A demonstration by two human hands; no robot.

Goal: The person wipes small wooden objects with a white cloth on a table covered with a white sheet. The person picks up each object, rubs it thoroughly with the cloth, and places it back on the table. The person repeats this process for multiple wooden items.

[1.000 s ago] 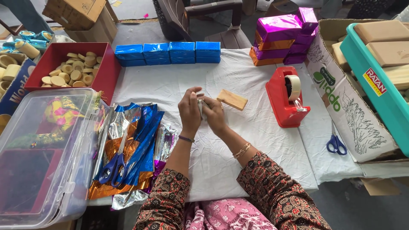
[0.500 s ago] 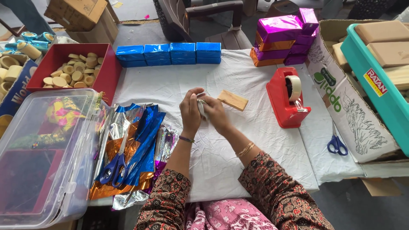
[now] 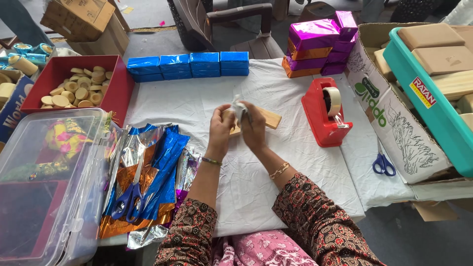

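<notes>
My left hand (image 3: 220, 129) and my right hand (image 3: 254, 127) meet over the white cloth (image 3: 197, 106), both pinching a small crumpled piece of silvery foil (image 3: 239, 107) held between them. Just behind the hands a flat wooden block (image 3: 268, 119) lies on the cloth. Left of my left forearm lies a pile of shiny blue, silver and orange foil sheets (image 3: 148, 172) with blue-handled scissors (image 3: 127, 199) on top.
A red tape dispenser (image 3: 325, 113) stands to the right, blue scissors (image 3: 383, 162) beyond it. Blue wrapped boxes (image 3: 189, 65) and purple ones (image 3: 318, 42) line the far edge. A red tray of round wooden discs (image 3: 74, 88) and a clear plastic bin (image 3: 44, 187) sit left; cartons right.
Both hands have shifted slightly while working the small foil piece; it now sticks up between the fingertips. Nothing else has moved.
</notes>
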